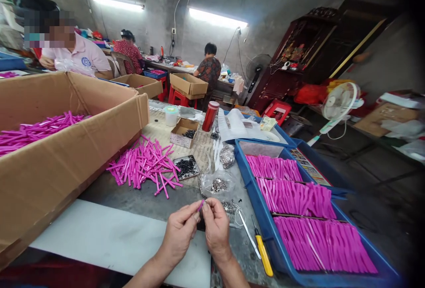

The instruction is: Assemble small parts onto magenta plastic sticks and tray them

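My left hand [179,232] and my right hand [216,227] meet over the table's near edge, fingertips pinched together on one small pink plastic piece [201,204]. Just beyond them lies a loose pile of pink sticks [144,166], with a small tray of black parts [186,167] beside it. Clear bags of small metal parts [219,184] lie right in front of my fingers. To the right, a blue tray [247,177] holds rows of finished pink pieces [295,197].
A big cardboard box [66,164] with pink sticks stands at left. A yellow-handled screwdriver [264,252] lies by the blue tray. A small carton [183,132], a white cup [171,115] and a red flask [210,116] stand further back. Other people work at benches behind; a fan [338,102] stands right.
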`<action>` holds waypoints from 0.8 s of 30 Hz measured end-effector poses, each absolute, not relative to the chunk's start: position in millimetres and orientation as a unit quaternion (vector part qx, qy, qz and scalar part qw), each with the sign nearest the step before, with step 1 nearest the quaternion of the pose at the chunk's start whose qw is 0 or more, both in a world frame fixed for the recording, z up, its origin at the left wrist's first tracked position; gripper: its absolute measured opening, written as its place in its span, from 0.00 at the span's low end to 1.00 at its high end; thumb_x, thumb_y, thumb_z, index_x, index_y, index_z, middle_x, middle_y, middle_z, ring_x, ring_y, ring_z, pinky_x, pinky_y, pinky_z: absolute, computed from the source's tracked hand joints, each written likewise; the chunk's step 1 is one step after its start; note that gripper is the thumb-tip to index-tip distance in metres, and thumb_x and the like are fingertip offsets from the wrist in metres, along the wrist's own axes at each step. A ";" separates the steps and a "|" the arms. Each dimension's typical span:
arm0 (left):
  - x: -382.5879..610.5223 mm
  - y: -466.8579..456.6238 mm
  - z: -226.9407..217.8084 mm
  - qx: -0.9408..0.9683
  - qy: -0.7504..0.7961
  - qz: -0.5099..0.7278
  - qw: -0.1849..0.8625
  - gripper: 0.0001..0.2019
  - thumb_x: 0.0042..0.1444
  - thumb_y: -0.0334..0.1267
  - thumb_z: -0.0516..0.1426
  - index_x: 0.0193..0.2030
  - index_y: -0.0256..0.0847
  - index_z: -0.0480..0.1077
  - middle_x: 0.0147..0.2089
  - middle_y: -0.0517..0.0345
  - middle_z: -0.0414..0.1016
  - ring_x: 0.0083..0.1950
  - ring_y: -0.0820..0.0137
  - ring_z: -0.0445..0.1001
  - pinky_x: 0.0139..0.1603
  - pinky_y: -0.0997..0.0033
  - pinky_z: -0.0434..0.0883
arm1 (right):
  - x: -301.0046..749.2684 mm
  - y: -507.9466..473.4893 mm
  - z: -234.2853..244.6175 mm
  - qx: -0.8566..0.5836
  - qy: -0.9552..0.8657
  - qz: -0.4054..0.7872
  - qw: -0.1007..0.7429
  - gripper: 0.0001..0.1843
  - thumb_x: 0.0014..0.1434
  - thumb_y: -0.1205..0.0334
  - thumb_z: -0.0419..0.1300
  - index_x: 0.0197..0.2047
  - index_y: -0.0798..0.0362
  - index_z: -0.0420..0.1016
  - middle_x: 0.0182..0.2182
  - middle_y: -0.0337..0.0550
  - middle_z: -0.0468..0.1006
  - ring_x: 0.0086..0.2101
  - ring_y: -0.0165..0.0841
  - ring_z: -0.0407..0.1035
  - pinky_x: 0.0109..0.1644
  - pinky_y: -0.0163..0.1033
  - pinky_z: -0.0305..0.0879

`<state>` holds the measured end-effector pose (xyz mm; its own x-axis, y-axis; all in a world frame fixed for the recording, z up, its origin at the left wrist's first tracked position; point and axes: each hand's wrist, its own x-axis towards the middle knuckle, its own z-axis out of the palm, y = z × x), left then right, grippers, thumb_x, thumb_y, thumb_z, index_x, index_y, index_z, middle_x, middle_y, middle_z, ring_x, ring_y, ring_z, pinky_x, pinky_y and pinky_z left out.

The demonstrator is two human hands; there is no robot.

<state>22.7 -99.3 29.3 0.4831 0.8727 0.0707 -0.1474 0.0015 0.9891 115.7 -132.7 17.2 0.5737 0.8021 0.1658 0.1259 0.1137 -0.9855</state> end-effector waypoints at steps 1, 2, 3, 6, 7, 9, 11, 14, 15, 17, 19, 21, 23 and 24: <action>24.1 -99.4 28.9 0.563 0.320 0.394 0.652 0.17 0.47 0.41 0.54 0.41 0.33 0.71 0.21 0.60 0.63 0.15 0.81 0.53 0.13 0.81 0.55 | 116.7 -133.1 15.3 -0.627 -0.387 0.242 0.632 0.09 0.52 0.57 0.50 0.27 0.53 0.62 0.19 0.34 0.61 0.21 0.27 0.57 0.24 0.31 0.55; 25.3 -99.9 28.5 0.550 0.326 0.389 0.663 0.18 0.46 0.41 0.54 0.42 0.32 0.71 0.20 0.61 0.62 0.14 0.82 0.52 0.12 0.81 0.54 | 117.5 -133.6 13.7 -0.640 -0.395 0.221 0.621 0.08 0.52 0.58 0.50 0.27 0.53 0.62 0.19 0.35 0.62 0.22 0.27 0.58 0.25 0.31 0.55; 26.1 -100.8 28.3 0.544 0.330 0.384 0.669 0.18 0.46 0.41 0.54 0.42 0.32 0.71 0.19 0.62 0.62 0.14 0.82 0.52 0.12 0.81 0.54 | 118.1 -134.2 12.6 -0.650 -0.403 0.202 0.612 0.08 0.52 0.58 0.50 0.27 0.53 0.63 0.20 0.35 0.62 0.22 0.27 0.58 0.26 0.31 0.55; 26.0 -104.4 29.0 0.565 0.328 0.395 0.646 0.16 0.48 0.40 0.53 0.41 0.34 0.72 0.22 0.59 0.64 0.16 0.80 0.56 0.14 0.80 0.58 | 118.0 -134.9 12.6 -0.654 -0.411 0.185 0.608 0.09 0.52 0.58 0.49 0.25 0.53 0.61 0.18 0.34 0.60 0.21 0.27 0.56 0.24 0.31 0.54; 25.4 -105.4 29.5 0.585 0.323 0.407 0.623 0.15 0.48 0.38 0.53 0.41 0.35 0.72 0.23 0.58 0.66 0.19 0.78 0.60 0.17 0.79 0.61 | 117.4 -134.7 13.4 -0.647 -0.409 0.196 0.613 0.09 0.53 0.58 0.48 0.25 0.53 0.60 0.18 0.33 0.59 0.20 0.26 0.55 0.23 0.31 0.53; 24.3 -106.1 29.8 0.624 0.312 0.430 0.572 0.13 0.48 0.36 0.53 0.39 0.38 0.73 0.26 0.56 0.68 0.25 0.74 0.65 0.25 0.76 0.66 | 116.0 -134.1 14.8 -0.632 -0.400 0.227 0.624 0.11 0.54 0.57 0.46 0.24 0.52 0.58 0.17 0.32 0.56 0.19 0.26 0.53 0.21 0.30 0.52; 24.3 -105.1 28.8 0.635 0.311 0.435 0.557 0.13 0.48 0.36 0.53 0.40 0.38 0.73 0.26 0.55 0.69 0.25 0.73 0.65 0.25 0.76 0.66 | 115.1 -133.4 14.8 -0.622 -0.398 0.244 0.628 0.11 0.55 0.57 0.46 0.25 0.52 0.57 0.17 0.32 0.55 0.19 0.26 0.52 0.21 0.30 0.51; 25.8 -103.0 26.0 0.601 0.330 0.411 0.600 0.15 0.49 0.38 0.52 0.41 0.36 0.72 0.24 0.57 0.67 0.16 0.79 0.59 0.14 0.80 0.60 | 115.4 -132.9 11.9 -0.638 -0.405 0.221 0.616 0.10 0.54 0.56 0.46 0.26 0.53 0.59 0.18 0.32 0.57 0.20 0.26 0.54 0.22 0.31 0.53; 26.0 -102.7 25.6 0.597 0.334 0.407 0.606 0.15 0.49 0.38 0.52 0.42 0.35 0.72 0.23 0.57 0.67 0.15 0.80 0.57 0.12 0.80 0.58 | 115.7 -132.8 11.0 -0.646 -0.408 0.208 0.610 0.10 0.54 0.56 0.46 0.27 0.53 0.59 0.18 0.33 0.58 0.20 0.26 0.55 0.23 0.31 0.53; 25.0 -102.9 26.2 0.623 0.328 0.414 0.576 0.15 0.50 0.37 0.51 0.42 0.35 0.71 0.24 0.57 0.67 0.17 0.78 0.61 0.15 0.79 0.61 | 115.6 -132.5 10.9 -0.652 -0.409 0.197 0.608 0.10 0.54 0.57 0.46 0.26 0.53 0.59 0.18 0.33 0.58 0.20 0.26 0.54 0.23 0.31 0.52; 22.8 -103.4 27.7 0.676 0.299 0.438 0.511 0.14 0.51 0.35 0.51 0.42 0.37 0.71 0.26 0.55 0.69 0.23 0.74 0.65 0.23 0.77 0.65 | 114.5 -132.1 12.9 -0.636 -0.404 0.213 0.621 0.11 0.55 0.56 0.46 0.25 0.53 0.58 0.18 0.32 0.56 0.20 0.26 0.52 0.22 0.31 0.51; 21.5 -103.6 28.2 0.710 0.271 0.457 0.462 0.14 0.51 0.33 0.50 0.43 0.39 0.71 0.27 0.54 0.70 0.28 0.72 0.67 0.29 0.75 0.67 | 112.6 -131.8 15.2 -0.611 -0.396 0.242 0.641 0.12 0.55 0.55 0.45 0.24 0.52 0.55 0.18 0.31 0.53 0.19 0.25 0.50 0.21 0.30 0.50; 22.8 -103.5 26.9 0.704 0.273 0.456 0.471 0.14 0.52 0.34 0.50 0.43 0.39 0.71 0.26 0.54 0.69 0.26 0.73 0.67 0.28 0.76 0.66 | 111.0 -132.0 15.6 -0.602 -0.389 0.253 0.650 0.12 0.55 0.55 0.45 0.23 0.52 0.54 0.18 0.31 0.52 0.19 0.25 0.49 0.21 0.30 0.50; 24.2 -103.5 25.9 0.689 0.284 0.446 0.495 0.14 0.52 0.35 0.50 0.43 0.38 0.71 0.26 0.55 0.69 0.24 0.74 0.66 0.24 0.77 0.66 | 110.6 -132.3 14.8 -0.607 -0.387 0.248 0.648 0.12 0.55 0.55 0.45 0.24 0.52 0.55 0.18 0.31 0.52 0.19 0.25 0.50 0.21 0.30 0.51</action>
<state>24.2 -103.5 25.9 0.4396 0.8337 0.3341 -0.0496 -0.3489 0.9358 110.6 -132.3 14.8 0.5773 0.7916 0.2004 0.1483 0.1397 -0.9790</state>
